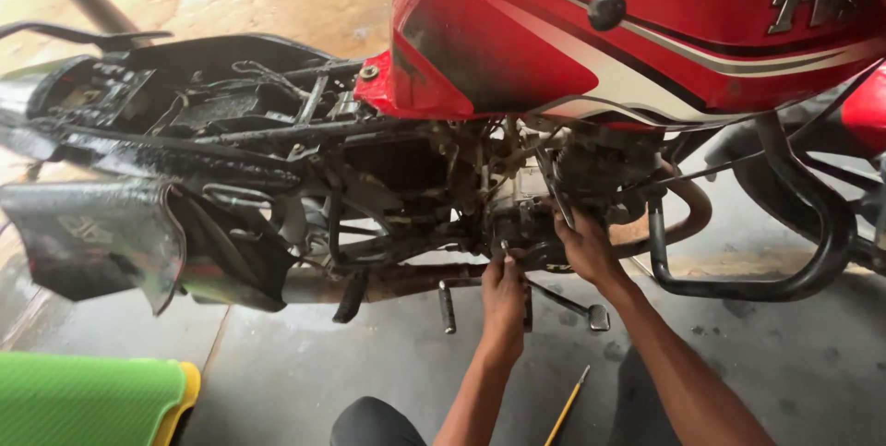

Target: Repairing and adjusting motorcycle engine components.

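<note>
While a green mat (88,397) lies at the far left on the wet concrete floor (305,354), the stripped motorcycle frame (231,132) stretches toward the red fuel tank (646,30). Below the tank sits the engine (544,215), where both hands work. The left hand (504,303) pinches its fingers together on a small tool (505,248) at the engine's underside; the right hand (586,247) presses against the casing, its grip hidden. A yellow-handled screwdriver (568,406) lies on the floor.

My hands (544,266) reach the engine (531,215) from open floor (305,354) below, hemmed by the crash bar (738,284) on my right, the gear lever (572,303) beneath, and the red tank (646,30) overhead.
</note>
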